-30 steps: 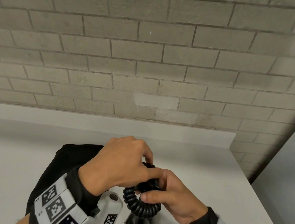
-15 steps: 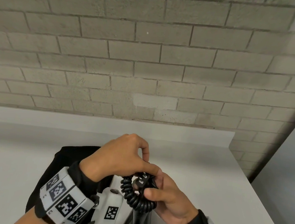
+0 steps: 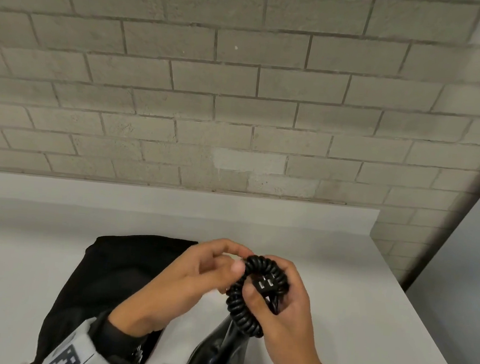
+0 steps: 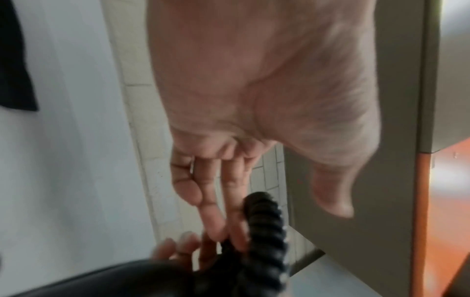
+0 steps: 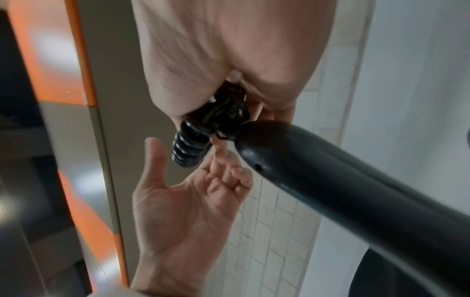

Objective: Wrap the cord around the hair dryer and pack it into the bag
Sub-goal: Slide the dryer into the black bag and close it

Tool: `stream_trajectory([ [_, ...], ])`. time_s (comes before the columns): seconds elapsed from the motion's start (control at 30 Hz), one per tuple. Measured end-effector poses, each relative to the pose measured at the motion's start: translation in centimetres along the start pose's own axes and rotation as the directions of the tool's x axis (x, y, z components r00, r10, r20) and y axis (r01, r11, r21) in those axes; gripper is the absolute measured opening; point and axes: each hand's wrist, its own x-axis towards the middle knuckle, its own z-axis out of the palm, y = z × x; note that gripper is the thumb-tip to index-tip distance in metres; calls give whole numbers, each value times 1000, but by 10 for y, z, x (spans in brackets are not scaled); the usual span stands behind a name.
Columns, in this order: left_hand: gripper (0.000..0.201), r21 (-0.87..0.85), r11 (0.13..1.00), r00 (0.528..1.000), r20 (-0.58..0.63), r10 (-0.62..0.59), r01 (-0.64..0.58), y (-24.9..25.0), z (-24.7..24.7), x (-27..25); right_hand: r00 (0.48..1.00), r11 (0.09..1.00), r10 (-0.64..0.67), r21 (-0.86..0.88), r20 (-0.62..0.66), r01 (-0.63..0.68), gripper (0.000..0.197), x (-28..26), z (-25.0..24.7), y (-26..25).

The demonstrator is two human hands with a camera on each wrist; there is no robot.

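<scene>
Since a moment ago the left hand has opened off the cord, fingers loose just beside it. From the head view, the right hand grips the coiled cord and plug atop the hair dryer; the bag lies beside it on the worktop, not yet packed. Left wrist view is blurred. Right wrist view hides the dryer's head.

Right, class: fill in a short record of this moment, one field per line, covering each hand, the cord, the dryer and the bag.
left hand: open, fingertips touching the cord
right hand: grips the cord bundle
black coiled cord: looped, plug prongs showing
glossy black hair dryer: below the coil, not bagged
black fabric bag: lying on the white table, left of the hands
</scene>
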Motion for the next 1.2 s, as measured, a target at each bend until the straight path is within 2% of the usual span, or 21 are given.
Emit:
stream_trajectory([
  [0.07, 76, -21, 999, 995, 81, 52, -50, -11, 4, -8, 996, 990, -77, -118, -43, 72, 48, -1, -1, 1],
  [0.17, 90, 167, 977, 990, 61, 128, -136, -25, 14, -15, 979, 914, -175, -387, -104, 122, 47, -1, -5, 5],
  [0.2, 94, 246, 961, 992, 20, 127, -128, -31, 18, -16, 974, 898, -192, -421, -116, 126, 48, -2, -7, 7],
  [0.27, 96, 375, 923, 995, -11, 96, -85, -43, 24, -15, 975, 921, -175, -372, -134, 114, 50, -5, -12, 9],
  [0.33, 88, 480, 877, 999, 10, 31, -32, -60, 28, -11, 981, 962, -132, -255, -139, 94, 51, -9, -20, 9],
  [0.4, 70, 569, 822, 999, 31, -12, -7, -78, 30, -6, 984, 985, -91, -157, -156, 67, 57, -14, -30, 10],
  [0.5, 47, 589, 808, 995, 71, -65, 11, -99, 35, -3, 988, 1000, -20, -22, -153, 16, 68, -23, -53, 13],
  [0.6, 41, 625, 781, 993, 94, -71, -3, -112, 39, -1, 995, 999, 26, -21, -94, -28, 54, -35, -84, 15],
  [0.67, 41, 708, 705, 994, 105, -35, -50, -117, 42, 2, 997, 995, 64, -73, -35, -66, 49, -43, -103, 13],
  [0.77, 45, 790, 610, 991, 119, -54, -62, -120, 44, 4, 983, 968, 177, -189, 46, -166, 64, -54, -125, 11],
  [0.87, 47, 851, 520, 984, 146, -101, -73, -124, 44, 9, 958, 900, 281, -361, 57, -243, 65, -60, -139, 17],
  [0.93, 47, 877, 473, 978, 166, -130, -86, -127, 44, 12, 928, 839, 367, -456, 68, -299, 58, -64, -146, 26],
  [1.07, 45, 913, 386, 966, 206, -154, -133, -129, 47, 15, 859, 731, 489, -608, 150, -310, 46, -72, -147, 34],
  [1.17, 44, 924, 357, 964, 206, -165, -137, -134, 51, 16, 785, 642, 600, -678, 154, -358, 41, -77, -143, 36],
  [1.2, 44, 926, 353, 966, 202, -164, -134, -135, 52, 16, 790, 632, 586, -713, 182, -305, 38, -81, -146, 42],
])
